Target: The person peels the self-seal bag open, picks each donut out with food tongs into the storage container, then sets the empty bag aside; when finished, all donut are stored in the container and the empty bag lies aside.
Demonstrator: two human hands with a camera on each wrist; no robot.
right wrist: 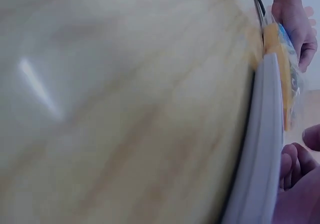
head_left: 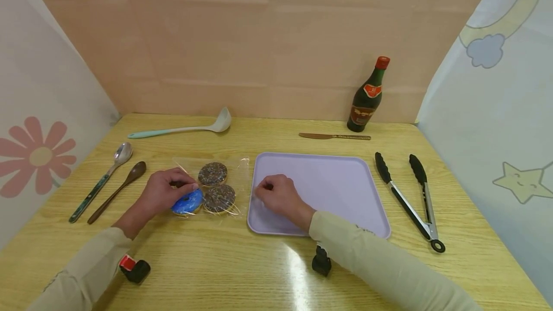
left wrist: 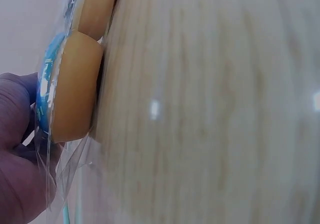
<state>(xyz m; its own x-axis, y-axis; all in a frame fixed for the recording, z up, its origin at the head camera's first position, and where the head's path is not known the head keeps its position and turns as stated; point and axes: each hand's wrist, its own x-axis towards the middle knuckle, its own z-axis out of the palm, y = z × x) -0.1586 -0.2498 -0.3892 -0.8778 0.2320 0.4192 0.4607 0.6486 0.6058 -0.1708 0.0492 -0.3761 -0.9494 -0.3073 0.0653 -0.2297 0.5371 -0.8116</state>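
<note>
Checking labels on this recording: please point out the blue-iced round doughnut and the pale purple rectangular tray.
Blue-iced round doughnut (head_left: 189, 202): head view, on its blue icing.
Pale purple rectangular tray (head_left: 341, 188): head view, on its bare flat surface.

I work in what looks like a staged booth: a creased peach backdrop (head_left: 268, 42) and cartoon-printed side sheets (head_left: 488, 114) wall my wood-grain worktop (head_left: 207, 272), its ladle (head_left: 194, 129) and tongs (head_left: 408, 209) kitchen-like.
</note>
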